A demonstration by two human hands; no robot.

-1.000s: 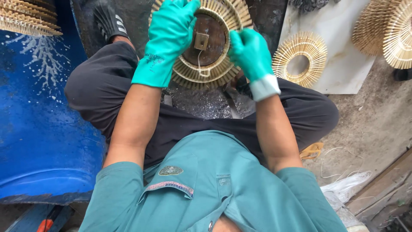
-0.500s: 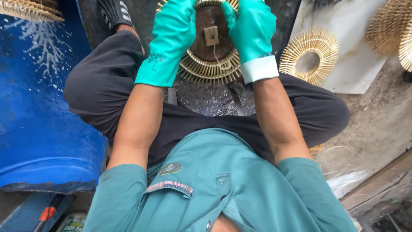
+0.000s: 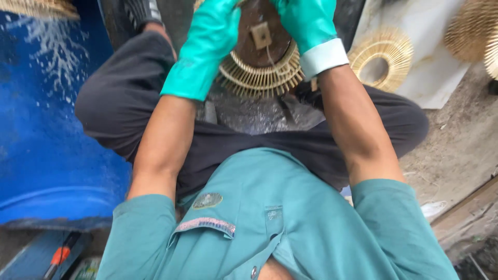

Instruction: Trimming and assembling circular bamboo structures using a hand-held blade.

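Left hand (image 3: 220, 31), green rubber glove: closed around the left edge of a round bamboo-spoke frame (image 3: 262, 72). Right hand (image 3: 306, 23), matching glove with a white cuff: gripping the frame's right edge. Frame: dark brown centre disc with a small square block, held above the knees. Second frame (image 3: 381, 59): ring-shaped, on a white board (image 3: 441, 78), right. Blue barrel (image 3: 46, 140): left, white-splashed.

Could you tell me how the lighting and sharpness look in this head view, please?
Head view: soft, even daylight with no hard shadows; the blue drum shows a dull sheen; the gloved left hand and right hand on the round woven frame look slightly motion-blurred and are cropped at the top edge.
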